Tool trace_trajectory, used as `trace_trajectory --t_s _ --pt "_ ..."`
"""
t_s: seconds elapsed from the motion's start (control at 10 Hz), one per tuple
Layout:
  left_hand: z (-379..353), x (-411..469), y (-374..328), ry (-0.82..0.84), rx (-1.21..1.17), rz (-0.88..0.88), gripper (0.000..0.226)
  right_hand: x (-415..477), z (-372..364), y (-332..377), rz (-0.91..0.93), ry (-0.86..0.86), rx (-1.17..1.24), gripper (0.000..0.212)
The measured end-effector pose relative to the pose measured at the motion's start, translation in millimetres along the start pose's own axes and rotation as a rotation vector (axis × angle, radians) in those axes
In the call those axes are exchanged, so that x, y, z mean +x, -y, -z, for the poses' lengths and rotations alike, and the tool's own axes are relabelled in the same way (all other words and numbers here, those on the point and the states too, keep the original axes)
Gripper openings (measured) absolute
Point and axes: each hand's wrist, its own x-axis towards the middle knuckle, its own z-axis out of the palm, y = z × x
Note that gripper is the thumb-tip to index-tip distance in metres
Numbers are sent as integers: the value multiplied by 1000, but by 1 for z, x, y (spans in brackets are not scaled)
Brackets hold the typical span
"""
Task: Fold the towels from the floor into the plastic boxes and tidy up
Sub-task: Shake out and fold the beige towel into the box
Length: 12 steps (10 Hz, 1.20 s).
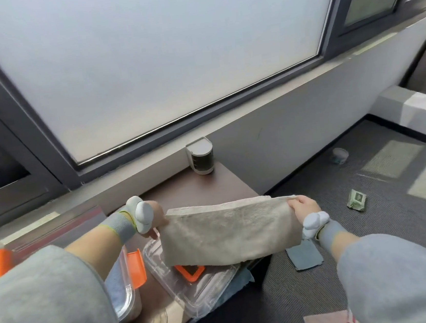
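Left hand point(157, 216) and right hand point(304, 206) pinch a beige towel point(229, 234) stretched above a plastic lid point(196, 295).

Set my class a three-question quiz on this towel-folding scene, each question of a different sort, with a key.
1. Multiple choice: what holds the beige towel in the air? A one hand; B both hands; C neither hand.
2. True or false: the blue-grey cloth is already packed away.
3. Fill in: the clasps on the clear plastic boxes are coloured ____.

Key
1. B: the left hand and the right hand each pinch one end.
2. False: it lies on the carpet.
3. Orange.
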Motion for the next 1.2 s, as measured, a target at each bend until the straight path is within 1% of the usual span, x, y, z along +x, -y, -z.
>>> trace_trajectory --t_s 0.1,0.2,0.3,0.4,0.5,0.6,0.7,0.8,0.9,1.0,1.1,1.2 --pt "9 38 -11 -402 -234 101 31 29 -13 23 69 19 14 20" --pt "-13 60 -16 -484 -558 203 47 44 -32 11 -57 9 -66 55" --pt "-55 77 -12 -407 -495 248 39 47 -40 -11 -148 52 -159 57" --pt "-96 88 2 -256 -320 251 39 45 -45 -33 -161 64 -267 45" --pt "-101 90 9 -233 -352 251 37 38 -46 -41 -187 91 -376 45" --pt "-103 95 13 -223 -360 239 36 37 -45 -46 -203 101 -420 45" --pt "-102 101 14 -230 -380 245 37 37 -42 -50 -246 -16 -230 40" --pt "-97 103 18 -260 -344 234 35 33 -43 -48 -334 -34 -234 54" --pt "-107 113 23 -308 -451 225 33 25 -42 -49 -341 76 -355 48" --pt "-115 117 26 -337 -498 215 36 24 -44 -53 -303 109 -292 41" --pt "-114 115 23 -330 -512 206 36 25 -44 -50 -253 -13 -238 22" --pt "-114 107 20 -356 -463 253 35 35 -51 -44 -110 -113 -221 11"
